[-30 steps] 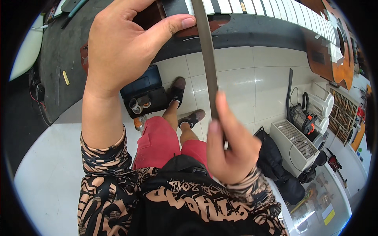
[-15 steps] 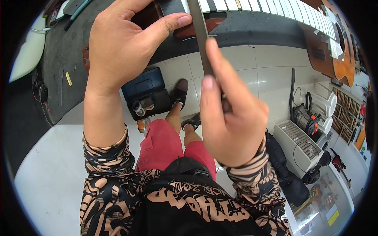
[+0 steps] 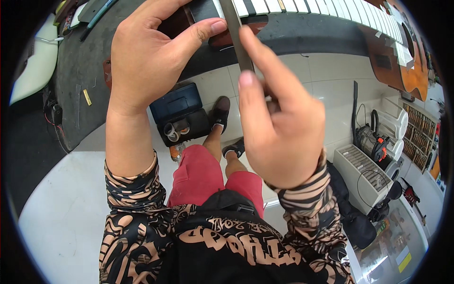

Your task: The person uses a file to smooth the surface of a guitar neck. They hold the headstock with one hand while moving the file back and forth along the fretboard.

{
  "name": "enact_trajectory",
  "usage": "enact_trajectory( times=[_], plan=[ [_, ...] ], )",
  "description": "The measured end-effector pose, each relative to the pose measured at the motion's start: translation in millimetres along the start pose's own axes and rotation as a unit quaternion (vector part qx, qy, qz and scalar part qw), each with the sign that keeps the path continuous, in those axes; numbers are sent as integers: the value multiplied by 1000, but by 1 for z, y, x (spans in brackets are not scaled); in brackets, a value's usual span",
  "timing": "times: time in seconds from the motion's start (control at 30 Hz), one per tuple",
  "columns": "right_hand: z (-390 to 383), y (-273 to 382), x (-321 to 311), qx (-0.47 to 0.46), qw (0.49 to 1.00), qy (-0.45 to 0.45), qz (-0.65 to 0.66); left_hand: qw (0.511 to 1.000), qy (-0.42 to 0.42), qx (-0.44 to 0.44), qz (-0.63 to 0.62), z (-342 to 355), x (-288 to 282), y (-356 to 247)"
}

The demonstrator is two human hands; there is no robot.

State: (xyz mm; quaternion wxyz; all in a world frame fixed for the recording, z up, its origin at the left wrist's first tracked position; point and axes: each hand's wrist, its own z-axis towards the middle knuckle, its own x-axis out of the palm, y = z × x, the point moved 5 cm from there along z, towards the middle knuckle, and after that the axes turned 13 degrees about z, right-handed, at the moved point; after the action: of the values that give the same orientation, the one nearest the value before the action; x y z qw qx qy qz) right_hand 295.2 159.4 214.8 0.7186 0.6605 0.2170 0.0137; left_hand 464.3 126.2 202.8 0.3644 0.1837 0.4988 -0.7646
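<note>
A long, flat dark-grey metal bar, like a file (image 3: pixel 236 38), lies crosswise over a guitar fretboard (image 3: pixel 331 12) with white strips between the frets. My right hand (image 3: pixel 283 123) is closed on the bar's near part, index finger stretched along it and thumb beside it. My left hand (image 3: pixel 151 61) is at the top, its thumb beside the bar over the dark neck; its other fingers bend out of frame, so what they grip is hidden. The orange-brown guitar body (image 3: pixel 411 75) is at the right, with white tape on it.
A dark workbench (image 3: pixel 71 109) at left holds small tools. An open black toolbox (image 3: pixel 177 109) is on the floor by my feet. At right are a machine with a hose (image 3: pixel 373 139), a slotted box (image 3: pixel 359 175), black bags (image 3: pixel 357 227), a tool rack (image 3: pixel 418 132) and a glass-topped case (image 3: pixel 392 246).
My right hand has moved up along the bar toward the fretboard, first quickly, then a little further. My left hand has shifted only slightly, with its thumb still beside the bar.
</note>
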Motion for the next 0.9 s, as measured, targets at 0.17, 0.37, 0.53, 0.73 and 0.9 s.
enact_trajectory(
  times=[0.17,0.37,0.53,0.73,0.9],
  plan=[
    [-51,-6,-4,16,999,52,5,1000,13,-16,-10,-8,-11,24],
    [-118,-10,-21,30,999,42,-2,999,19,-31,-7,-3,-5,15],
    [-10,1,2,28,999,32,17,1000,-3,-14,8,-2,-8,3],
    [-57,-7,-6,0,999,29,22,998,45,-19,44,-6,-11,15],
    [-114,-5,-23,17,999,32,13,996,40,4,79,-3,-9,10]
  ],
)
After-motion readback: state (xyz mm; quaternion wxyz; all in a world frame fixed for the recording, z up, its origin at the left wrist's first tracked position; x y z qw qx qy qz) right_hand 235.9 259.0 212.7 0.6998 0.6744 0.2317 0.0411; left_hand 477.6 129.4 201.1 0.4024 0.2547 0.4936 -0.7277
